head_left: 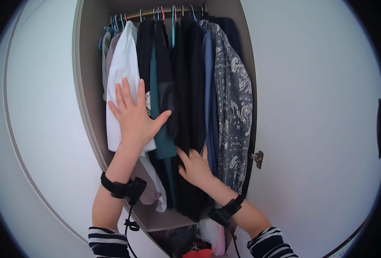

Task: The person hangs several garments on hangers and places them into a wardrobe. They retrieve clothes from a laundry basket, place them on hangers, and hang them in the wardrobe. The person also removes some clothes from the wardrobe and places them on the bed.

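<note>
Several garments hang side by side in a wardrobe. My left hand (135, 113), fingers spread, lies over a white garment (122, 61), its thumb reaching across a teal garment (163, 142) toward a black one. Lower and to the right, my right hand (195, 167) is against a long black garment (184, 129), fingers apart; whether it pinches any cloth I cannot tell. Close to its fingertips hangs a blue knitted garment (209, 96). Farther right is a dark grey paisley-patterned garment (234, 113).
A metal rail (135, 14) carries several coloured hangers. The open white door (313, 113) stands at right, with a metal hinge (258, 159) beside the frame. White panels (42, 96) flank the left. Below, a compartment holds red cloth (198, 253) and pink cloth (218, 237). Cables trail from both wristbands.
</note>
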